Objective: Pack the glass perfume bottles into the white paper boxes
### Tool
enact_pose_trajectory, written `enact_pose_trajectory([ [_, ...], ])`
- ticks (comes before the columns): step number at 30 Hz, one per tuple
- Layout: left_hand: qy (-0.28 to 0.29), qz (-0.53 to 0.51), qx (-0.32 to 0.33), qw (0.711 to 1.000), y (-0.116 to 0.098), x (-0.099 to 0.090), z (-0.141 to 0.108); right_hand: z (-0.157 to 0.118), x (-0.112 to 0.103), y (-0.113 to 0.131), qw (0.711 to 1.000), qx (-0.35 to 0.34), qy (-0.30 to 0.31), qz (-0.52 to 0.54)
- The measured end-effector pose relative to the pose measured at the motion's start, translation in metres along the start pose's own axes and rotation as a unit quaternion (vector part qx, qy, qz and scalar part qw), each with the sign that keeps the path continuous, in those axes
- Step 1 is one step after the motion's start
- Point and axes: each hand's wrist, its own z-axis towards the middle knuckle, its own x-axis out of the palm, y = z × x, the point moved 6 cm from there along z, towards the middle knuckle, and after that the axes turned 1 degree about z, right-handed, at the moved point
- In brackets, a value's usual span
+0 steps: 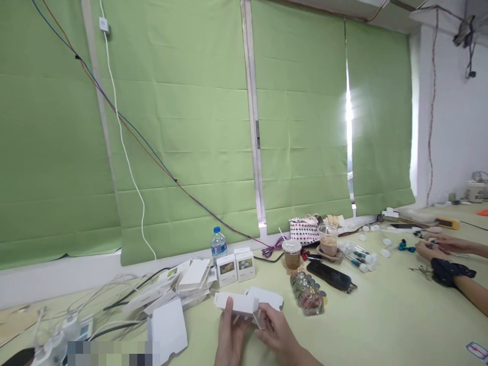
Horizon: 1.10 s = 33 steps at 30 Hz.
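A small white cardboard box (240, 303) is between my two hands, just above the table. My left hand (231, 333) grips its left part, thumb on the near side and fingers underneath. At the right end, my right hand (276, 328) pinches what looks like an end flap. A flat white carton piece (267, 296) lies right behind the box. Two upright white boxes with printed pictures, the left box (227, 270) and the right box (245, 265), stand farther back beside a water bottle (218, 244).
Flattened white cartons (168, 328) and tangled cables (114, 297) crowd the left. To the right are a lidded drink cup (292, 254), a wrapped packet (308, 294), a black pouch (331, 276) and clear tubes (358, 255). Another person's hands (434, 246) work at far right.
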Motion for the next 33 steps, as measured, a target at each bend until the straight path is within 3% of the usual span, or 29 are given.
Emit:
enact_pose_trajectory([
  [3,-0.011,0.003,0.023,1.0,-0.004,-0.002,0.0,-0.002,0.004,-0.007,1.0,0.025,-0.001,0.001],
  [7,-0.014,-0.031,0.003,0.999,-0.004,0.001,0.0,-0.005,0.0,0.014,0.988,-0.079,0.0,-0.131],
  [11,0.0,-0.075,-0.037,0.996,-0.003,0.005,-0.002,-0.004,0.001,0.032,0.985,-0.12,0.066,-0.105],
  [16,0.01,-0.085,-0.044,0.995,-0.009,0.005,-0.001,0.0,-0.004,0.015,1.0,-0.009,-0.015,-0.014],
  [20,0.026,-0.106,-0.013,0.994,-0.016,0.004,0.003,0.0,-0.004,-0.003,0.991,0.095,-0.08,0.045],
  [23,0.037,-0.074,0.009,0.997,-0.019,0.002,0.005,-0.001,-0.002,-0.01,0.984,0.146,-0.088,0.05],
  [27,0.04,-0.024,0.013,0.999,-0.022,0.0,0.005,-0.005,0.003,-0.021,0.987,0.143,-0.067,0.035],
  [30,0.01,-0.014,0.069,0.997,-0.047,0.001,0.013,-0.007,0.01,-0.03,0.993,0.103,-0.045,0.022],
  [33,-0.068,0.01,0.186,0.98,-0.098,0.002,0.03,-0.007,0.016,-0.034,0.998,0.066,-0.015,-0.002],
])
